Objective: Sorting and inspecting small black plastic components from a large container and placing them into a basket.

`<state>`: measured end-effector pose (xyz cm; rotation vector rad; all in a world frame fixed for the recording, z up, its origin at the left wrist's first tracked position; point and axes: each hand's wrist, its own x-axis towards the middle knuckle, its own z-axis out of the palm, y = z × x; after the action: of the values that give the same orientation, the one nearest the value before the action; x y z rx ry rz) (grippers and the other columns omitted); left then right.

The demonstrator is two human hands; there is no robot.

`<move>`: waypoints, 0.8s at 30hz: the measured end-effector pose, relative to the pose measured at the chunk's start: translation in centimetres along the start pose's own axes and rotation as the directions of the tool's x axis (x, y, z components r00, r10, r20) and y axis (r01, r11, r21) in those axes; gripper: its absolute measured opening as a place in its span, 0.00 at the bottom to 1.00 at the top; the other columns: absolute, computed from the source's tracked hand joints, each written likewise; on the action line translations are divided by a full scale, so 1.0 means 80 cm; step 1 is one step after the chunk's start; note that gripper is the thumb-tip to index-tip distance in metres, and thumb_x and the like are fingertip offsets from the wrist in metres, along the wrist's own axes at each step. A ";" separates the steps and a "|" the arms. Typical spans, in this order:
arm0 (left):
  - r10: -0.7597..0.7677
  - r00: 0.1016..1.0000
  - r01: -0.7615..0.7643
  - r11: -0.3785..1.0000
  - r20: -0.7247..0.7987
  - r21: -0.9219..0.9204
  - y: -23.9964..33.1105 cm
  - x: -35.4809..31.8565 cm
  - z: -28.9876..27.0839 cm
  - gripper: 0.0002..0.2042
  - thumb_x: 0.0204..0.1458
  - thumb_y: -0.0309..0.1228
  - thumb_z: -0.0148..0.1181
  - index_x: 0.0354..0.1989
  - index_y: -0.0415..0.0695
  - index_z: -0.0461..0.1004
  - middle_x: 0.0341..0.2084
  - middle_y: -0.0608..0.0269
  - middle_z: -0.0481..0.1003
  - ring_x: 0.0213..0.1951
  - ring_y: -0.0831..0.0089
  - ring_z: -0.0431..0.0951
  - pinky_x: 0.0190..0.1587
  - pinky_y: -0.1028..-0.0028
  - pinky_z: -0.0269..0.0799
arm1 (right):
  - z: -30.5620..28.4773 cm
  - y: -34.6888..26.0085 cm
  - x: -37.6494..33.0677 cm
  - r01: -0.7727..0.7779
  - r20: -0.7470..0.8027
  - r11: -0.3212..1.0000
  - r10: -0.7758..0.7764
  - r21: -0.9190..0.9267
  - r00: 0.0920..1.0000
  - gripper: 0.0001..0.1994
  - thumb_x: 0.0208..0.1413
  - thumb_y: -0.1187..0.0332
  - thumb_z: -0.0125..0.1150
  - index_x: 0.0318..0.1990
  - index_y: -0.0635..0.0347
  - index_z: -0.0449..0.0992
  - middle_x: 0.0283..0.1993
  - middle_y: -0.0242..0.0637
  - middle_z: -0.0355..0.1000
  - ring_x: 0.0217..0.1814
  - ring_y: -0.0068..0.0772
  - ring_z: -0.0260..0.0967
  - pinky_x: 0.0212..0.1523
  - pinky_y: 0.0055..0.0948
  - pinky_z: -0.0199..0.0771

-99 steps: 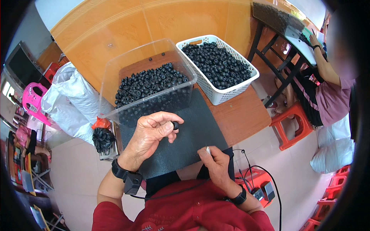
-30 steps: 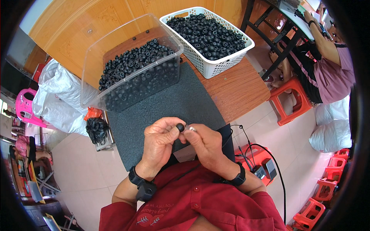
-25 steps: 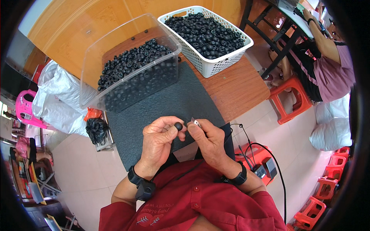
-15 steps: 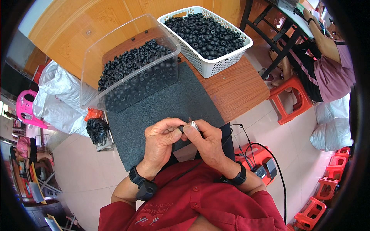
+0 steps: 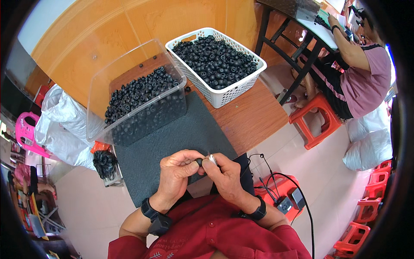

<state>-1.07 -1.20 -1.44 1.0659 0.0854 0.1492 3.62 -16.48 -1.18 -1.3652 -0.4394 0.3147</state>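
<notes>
In front of my body, both hands meet over the near edge of a dark grey mat (image 5: 151,159). My left hand (image 5: 174,175) pinches a small round black piece (image 5: 199,162) between thumb and fingers. Closed beside it, my right hand (image 5: 227,177) grips a small white-handled tool (image 5: 212,159) with a thin pointed tip; its exact kind is hard to make out. The right thumb lies close against the black piece. Beyond the hands, a clear plastic box (image 5: 183,84) holds many black ring-like pieces, and a white perforated basket (image 5: 220,97) is heaped with similar ones.
The mat lies on a brown wooden table (image 5: 258,112). White sacks (image 5: 64,125) and a black plastic bag (image 5: 104,163) are at the left. A red stool (image 5: 280,185) with cables and devices stands at the right. Farther right, a person (image 5: 366,82) sits at another table.
The view has shifted, so the box and basket appear lower in it. My hands stay together, still holding the black piece and the white-handled tool, whose visible part now looks smaller.
</notes>
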 end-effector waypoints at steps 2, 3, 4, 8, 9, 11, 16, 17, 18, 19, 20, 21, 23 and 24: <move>-0.019 1.000 0.019 1.000 0.007 -0.016 -0.001 -0.001 0.002 0.11 0.53 0.26 0.65 0.42 0.33 0.77 0.35 0.56 0.79 0.33 0.72 0.78 0.40 0.73 0.75 | -0.002 0.003 -0.001 0.014 -0.008 1.000 -0.014 0.023 1.000 0.08 0.63 0.69 0.57 0.36 0.66 0.75 0.29 0.31 0.74 0.32 0.15 0.68 0.32 0.20 0.70; -0.041 0.999 0.041 0.998 0.002 -0.041 0.001 0.002 0.004 0.11 0.54 0.27 0.64 0.42 0.32 0.77 0.34 0.56 0.79 0.33 0.72 0.77 0.40 0.73 0.75 | -0.004 0.003 0.000 0.021 -0.011 0.999 -0.020 0.034 1.000 0.08 0.64 0.69 0.57 0.36 0.66 0.75 0.29 0.31 0.75 0.32 0.15 0.68 0.32 0.21 0.70; -0.068 0.998 0.067 0.995 -0.010 -0.069 0.002 0.003 0.005 0.11 0.54 0.27 0.64 0.42 0.32 0.77 0.34 0.56 0.79 0.33 0.72 0.77 0.40 0.73 0.75 | -0.004 0.002 0.000 0.048 -0.010 0.999 -0.048 0.005 0.999 0.09 0.64 0.69 0.57 0.36 0.66 0.75 0.29 0.32 0.75 0.32 0.16 0.69 0.32 0.21 0.71; -0.087 0.996 0.086 0.995 -0.014 -0.052 0.003 0.003 0.008 0.10 0.57 0.27 0.62 0.42 0.32 0.77 0.33 0.57 0.79 0.31 0.74 0.75 0.37 0.75 0.73 | -0.006 0.007 0.002 0.178 0.010 0.974 -0.178 -0.140 0.984 0.10 0.62 0.67 0.60 0.39 0.66 0.76 0.30 0.37 0.75 0.29 0.24 0.72 0.31 0.25 0.72; -0.084 0.996 0.082 0.995 -0.027 -0.051 0.004 0.001 0.008 0.10 0.57 0.27 0.62 0.42 0.32 0.77 0.33 0.58 0.79 0.31 0.75 0.75 0.36 0.75 0.73 | -0.005 0.008 0.001 0.201 0.006 0.964 -0.203 -0.176 0.979 0.10 0.61 0.66 0.61 0.39 0.66 0.76 0.30 0.38 0.75 0.29 0.26 0.73 0.30 0.26 0.72; -0.057 0.998 0.055 0.998 -0.038 -0.036 0.002 -0.001 0.006 0.10 0.56 0.26 0.62 0.42 0.32 0.77 0.33 0.58 0.79 0.31 0.75 0.75 0.37 0.76 0.72 | -0.003 0.013 0.002 0.252 0.005 0.933 -0.260 -0.256 0.966 0.11 0.59 0.65 0.64 0.39 0.65 0.76 0.30 0.40 0.75 0.28 0.31 0.73 0.28 0.28 0.71; -0.033 0.998 0.032 0.999 -0.056 -0.015 0.002 -0.004 0.002 0.10 0.55 0.25 0.63 0.43 0.32 0.76 0.34 0.58 0.79 0.33 0.76 0.75 0.39 0.76 0.73 | 0.001 0.025 0.004 0.334 0.018 0.855 -0.356 -0.397 0.934 0.13 0.56 0.63 0.67 0.39 0.64 0.76 0.28 0.41 0.72 0.26 0.38 0.72 0.25 0.31 0.69; -0.041 0.998 0.039 0.999 -0.047 -0.027 0.000 -0.005 -0.002 0.11 0.55 0.25 0.63 0.44 0.33 0.76 0.36 0.58 0.79 0.35 0.75 0.76 0.40 0.76 0.73 | 0.001 0.025 0.004 0.340 0.023 0.846 -0.364 -0.410 0.931 0.13 0.56 0.63 0.67 0.39 0.63 0.76 0.28 0.41 0.72 0.26 0.38 0.72 0.25 0.32 0.68; -0.049 0.998 0.047 0.998 -0.037 -0.039 -0.001 -0.005 -0.004 0.11 0.55 0.25 0.63 0.45 0.33 0.75 0.37 0.57 0.79 0.37 0.75 0.77 0.42 0.76 0.73 | 0.000 0.025 0.004 0.347 0.027 0.837 -0.371 -0.423 0.928 0.13 0.56 0.63 0.67 0.39 0.63 0.76 0.27 0.41 0.72 0.25 0.39 0.72 0.25 0.32 0.68; -0.049 0.998 0.048 0.998 -0.039 -0.039 0.000 -0.005 -0.004 0.11 0.55 0.25 0.63 0.44 0.33 0.75 0.37 0.57 0.79 0.37 0.75 0.77 0.42 0.76 0.73 | 0.001 0.025 0.005 0.353 0.030 0.827 -0.379 -0.438 0.925 0.13 0.56 0.62 0.67 0.39 0.63 0.76 0.27 0.41 0.71 0.25 0.39 0.71 0.24 0.32 0.68; -0.050 0.998 0.048 0.998 -0.041 -0.039 0.000 -0.006 -0.004 0.11 0.55 0.25 0.63 0.44 0.33 0.75 0.37 0.57 0.79 0.37 0.75 0.77 0.42 0.76 0.74 | 0.001 0.025 0.005 0.360 0.034 0.816 -0.387 -0.452 0.921 0.13 0.56 0.62 0.66 0.39 0.63 0.76 0.27 0.40 0.71 0.25 0.39 0.71 0.24 0.33 0.68; -0.051 0.998 0.049 0.998 -0.042 -0.039 0.000 -0.006 -0.004 0.11 0.55 0.25 0.63 0.44 0.33 0.75 0.36 0.57 0.79 0.37 0.75 0.77 0.42 0.76 0.74 | 0.001 0.024 0.006 0.365 0.037 0.806 -0.395 -0.466 0.918 0.13 0.56 0.61 0.66 0.38 0.63 0.75 0.26 0.40 0.71 0.24 0.39 0.71 0.24 0.33 0.67; -0.054 0.997 0.052 0.998 -0.049 -0.039 -0.001 -0.006 -0.005 0.11 0.55 0.24 0.63 0.44 0.32 0.75 0.36 0.57 0.79 0.37 0.74 0.77 0.42 0.76 0.74 | 0.001 0.024 0.006 0.383 0.043 0.776 -0.419 -0.501 0.907 0.13 0.57 0.60 0.65 0.38 0.63 0.75 0.26 0.40 0.70 0.24 0.39 0.70 0.23 0.33 0.67; -0.056 0.997 0.054 0.998 -0.053 -0.039 -0.001 -0.006 -0.005 0.11 0.55 0.24 0.63 0.44 0.32 0.75 0.36 0.57 0.79 0.37 0.74 0.77 0.42 0.76 0.74 | 0.001 0.024 0.006 0.393 0.048 0.758 -0.434 -0.521 0.900 0.14 0.57 0.60 0.65 0.38 0.63 0.75 0.25 0.40 0.70 0.24 0.39 0.70 0.23 0.34 0.67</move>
<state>-1.59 -0.99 -1.72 1.0211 0.1602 0.1294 4.08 -15.79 -2.99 -1.7491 -0.7891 -0.2517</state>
